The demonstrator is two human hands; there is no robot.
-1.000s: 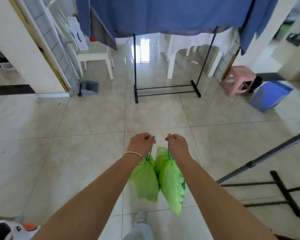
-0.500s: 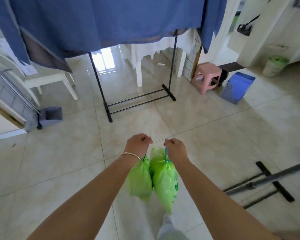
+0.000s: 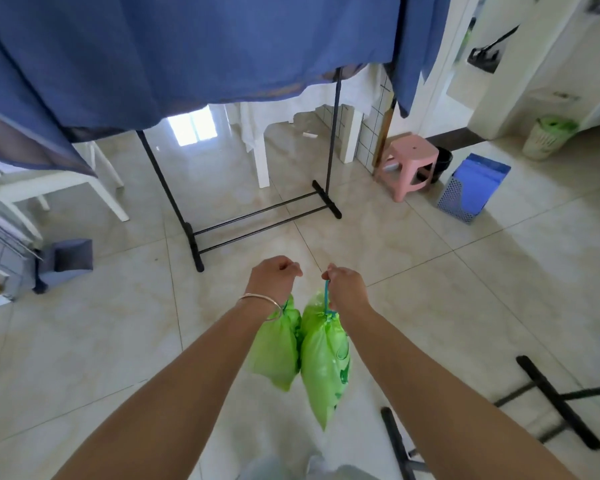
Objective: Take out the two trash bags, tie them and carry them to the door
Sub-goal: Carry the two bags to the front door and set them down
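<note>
Both out front: left hand (image 3: 274,277) and right hand (image 3: 345,285) each fisted on a drawstring, green bags (image 3: 321,362) hanging clear of legs for carrying.

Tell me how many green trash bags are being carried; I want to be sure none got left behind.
2. One green bag hangs from the left hand; the other green bag hangs by its drawstring from the right hand. They hang side by side above the floor.
</note>
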